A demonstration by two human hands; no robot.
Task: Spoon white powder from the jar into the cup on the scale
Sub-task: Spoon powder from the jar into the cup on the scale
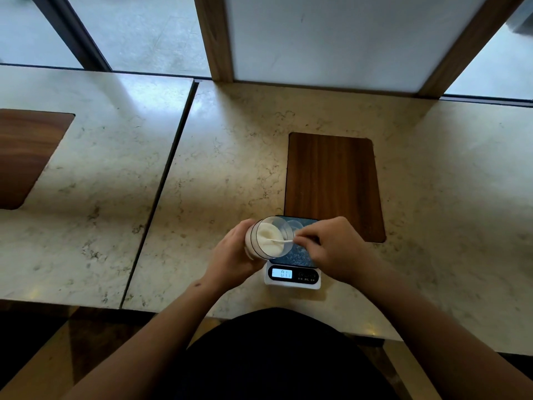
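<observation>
My left hand (230, 255) grips a clear jar (266, 236) of white powder, tilted with its open mouth toward the right, over the left edge of the scale (292, 274). My right hand (328, 246) pinches a small white spoon (281, 241) whose tip reaches into the jar's powder. A clear cup (295, 225) stands on the far part of the scale's dark platform, partly hidden behind the jar and my right hand. The scale's lit display reads about 0.1.
A dark wooden board (331, 183) is set into the marble counter (225, 168) just behind the scale. Another wooden inset (26, 151) lies at far left. A seam (161, 192) splits the counter. A white panel with wooden posts (326, 39) rises at the back.
</observation>
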